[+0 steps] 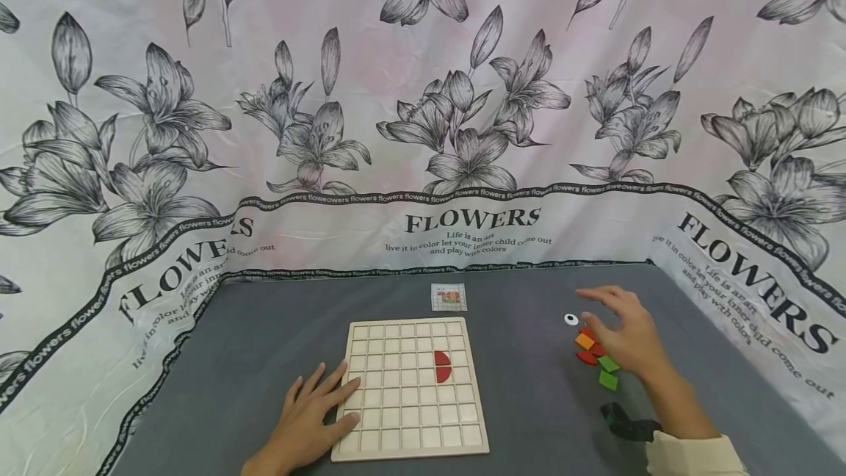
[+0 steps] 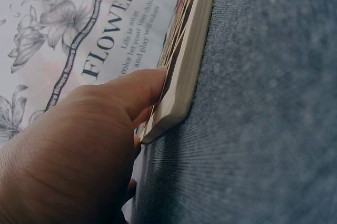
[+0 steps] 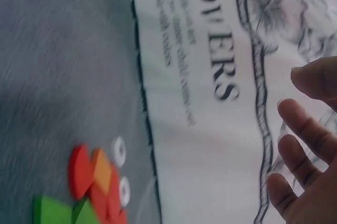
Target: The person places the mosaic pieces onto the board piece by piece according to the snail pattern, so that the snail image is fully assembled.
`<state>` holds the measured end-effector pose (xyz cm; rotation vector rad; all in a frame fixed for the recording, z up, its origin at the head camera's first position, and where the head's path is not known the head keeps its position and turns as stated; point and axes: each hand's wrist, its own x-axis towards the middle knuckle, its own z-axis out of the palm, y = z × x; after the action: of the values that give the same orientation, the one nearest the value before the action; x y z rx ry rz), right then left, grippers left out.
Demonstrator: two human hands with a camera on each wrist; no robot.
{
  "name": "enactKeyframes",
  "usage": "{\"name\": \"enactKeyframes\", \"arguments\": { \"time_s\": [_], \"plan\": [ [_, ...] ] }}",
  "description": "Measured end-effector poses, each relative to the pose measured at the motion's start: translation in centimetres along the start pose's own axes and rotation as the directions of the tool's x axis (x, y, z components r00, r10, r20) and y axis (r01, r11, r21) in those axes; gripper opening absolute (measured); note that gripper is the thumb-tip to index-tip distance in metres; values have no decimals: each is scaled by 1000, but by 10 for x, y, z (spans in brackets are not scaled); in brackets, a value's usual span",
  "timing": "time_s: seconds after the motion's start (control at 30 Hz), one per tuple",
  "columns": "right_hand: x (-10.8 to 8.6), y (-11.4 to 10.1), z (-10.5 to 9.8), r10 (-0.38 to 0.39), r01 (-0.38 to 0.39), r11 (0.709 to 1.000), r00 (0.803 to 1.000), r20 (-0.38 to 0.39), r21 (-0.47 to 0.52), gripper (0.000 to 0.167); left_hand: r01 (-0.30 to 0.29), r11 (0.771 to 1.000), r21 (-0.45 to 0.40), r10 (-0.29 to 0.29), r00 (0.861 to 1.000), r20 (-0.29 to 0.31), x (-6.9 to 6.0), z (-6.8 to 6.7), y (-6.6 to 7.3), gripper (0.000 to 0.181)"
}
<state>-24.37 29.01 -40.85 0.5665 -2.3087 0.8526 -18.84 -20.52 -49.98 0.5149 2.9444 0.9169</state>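
Observation:
My left hand point(image 1: 311, 417) rests on the left edge of a pale wooden grid board point(image 1: 411, 401), fingers spread. In the left wrist view its thumb point(image 2: 142, 87) lies on the board's rim near a corner. Two red quarter-round pieces point(image 1: 442, 367) sit on the board's right half, together forming a half circle. My right hand point(image 1: 624, 329) is raised over a small heap at the right, fingers apart and holding nothing. The heap has red pieces point(image 3: 80, 171), an orange square point(image 3: 101, 171), green pieces point(image 1: 608, 380) and white eye discs point(image 1: 571, 319); the hand partly hides it in the head view.
A small card point(image 1: 449, 297) with a coloured grid picture lies behind the board. Grey cloth point(image 1: 529, 388) covers the table. A flower-printed curtain point(image 1: 463, 233) stands along the back and sides. A black strap point(image 1: 628, 424) is by the right wrist.

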Motion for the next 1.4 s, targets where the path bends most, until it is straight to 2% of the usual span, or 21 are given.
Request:
{"name": "enactKeyframes", "arguments": {
  "time_s": [0.17, 0.33, 0.5, 0.7, 0.9, 1.17, 1.3, 1.4],
  "plan": [
    [-9, 13, -2, 101, -98, 994, 994, 50, -54, 34, -4, 1000, -1, 4, 1000, -1, -1, 0, 0, 58],
    [-21, 31, 6, 196, -184, 976, 975, 108, -113, 34, -6, 1000, 5, 6, 1000, -5, -1, 0, -1, 58],
    [-32, 49, 16, 243, -224, 964, 961, 132, -144, 33, -5, 1000, 2, 5, 1000, 3, 0, 1, 0, 59],
    [-39, 61, 23, 289, -258, 947, 946, 149, -193, 31, -3, 1000, 9, 3, 1000, 0, 0, 0, 0, 59],
    [-41, 65, 27, 266, -226, 949, 949, 168, -220, 27, -2, 1000, 10, 2, 1000, -1, 0, -1, 1, 59],
    [-36, 57, 34, 338, -276, 925, 912, 232, -262, 28, 2, 1000, 11, -2, 1000, 0, 0, -2, 1, 60],
    [-35, 53, 36, 348, -280, 919, 906, 240, -276, 29, -2, 1000, 10, 2, 1000, 6, 0, -2, 1, 60],
    [-35, 51, 36, 372, -298, 905, 900, 227, -303, 30, -3, 1000, 13, 3, 1000, 7, 0, -2, 0, 60]
  ]
}}
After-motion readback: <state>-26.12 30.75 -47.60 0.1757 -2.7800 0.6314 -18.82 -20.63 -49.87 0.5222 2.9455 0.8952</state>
